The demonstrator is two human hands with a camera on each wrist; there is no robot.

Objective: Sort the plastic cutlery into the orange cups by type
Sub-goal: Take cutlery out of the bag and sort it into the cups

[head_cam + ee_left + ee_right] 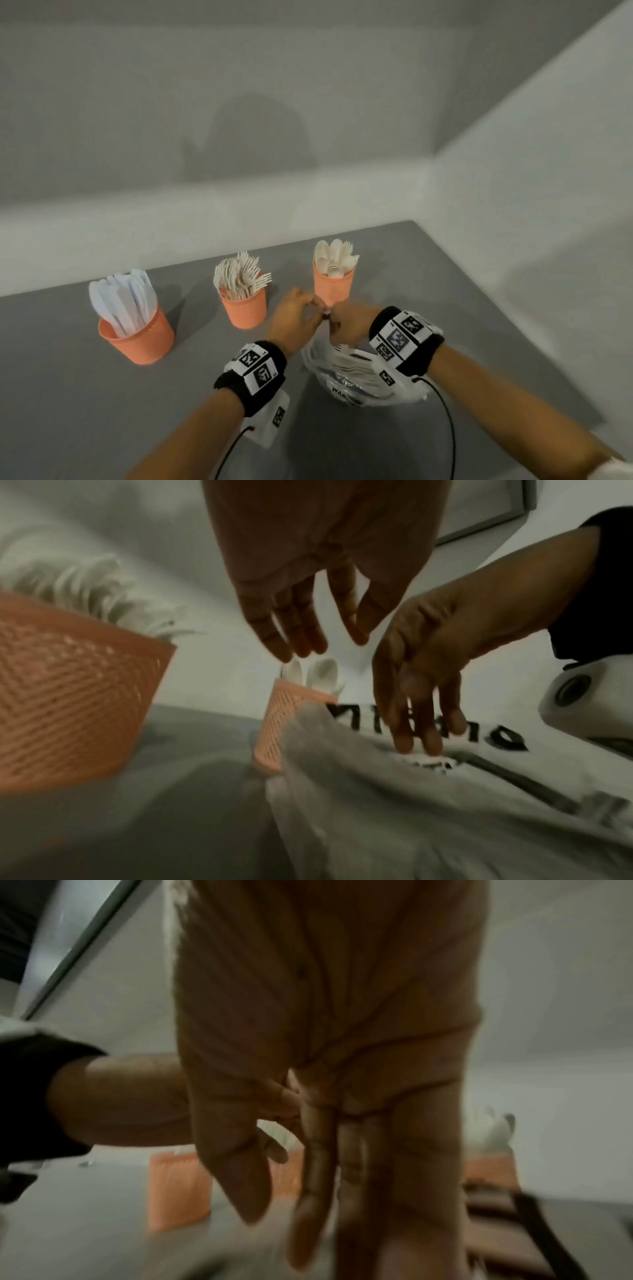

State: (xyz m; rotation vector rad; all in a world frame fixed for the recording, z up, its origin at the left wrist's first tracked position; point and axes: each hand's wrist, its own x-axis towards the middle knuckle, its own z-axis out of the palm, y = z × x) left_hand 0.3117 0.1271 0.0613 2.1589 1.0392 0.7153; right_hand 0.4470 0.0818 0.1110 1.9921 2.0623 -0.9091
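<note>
Left hand (294,322) and right hand (346,325) meeting over top of clear plastic bag (346,377) just in front of spoon cup (331,286); fingers look near-straight in wrist views, grip on bag mouth not clear, too blurred to tell. Best to spread bag mouth wide, steady it, draw out like pieces handle-first. Three orange cups on grey table (68,394): knife cup (137,337), fork cup (244,310), spoon cup; one bag with white cutlery left inside, count unreadable.
</note>
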